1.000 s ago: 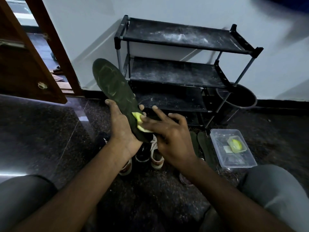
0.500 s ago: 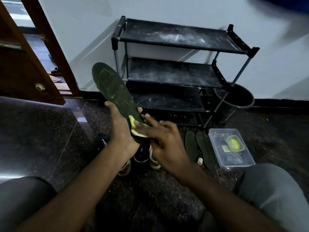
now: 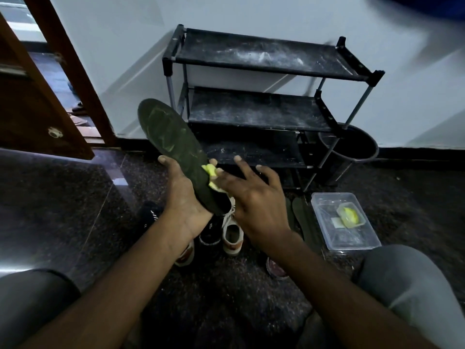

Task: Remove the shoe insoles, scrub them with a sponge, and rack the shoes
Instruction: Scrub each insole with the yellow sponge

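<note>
Yellow sponge (image 3: 212, 172) pressed on insole (image 3: 171, 139) under spread right fingers (image 3: 241, 165), left fingers (image 3: 213, 162) clamping insole.

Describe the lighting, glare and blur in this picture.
Head view: dim overall; white glare streaks on the polished dark stone floor at left; a blurred dark blue smear fills the top right corner; wide-angle distortion skews the black tiered shoe rack; the dark green insole looks sharp.
</note>
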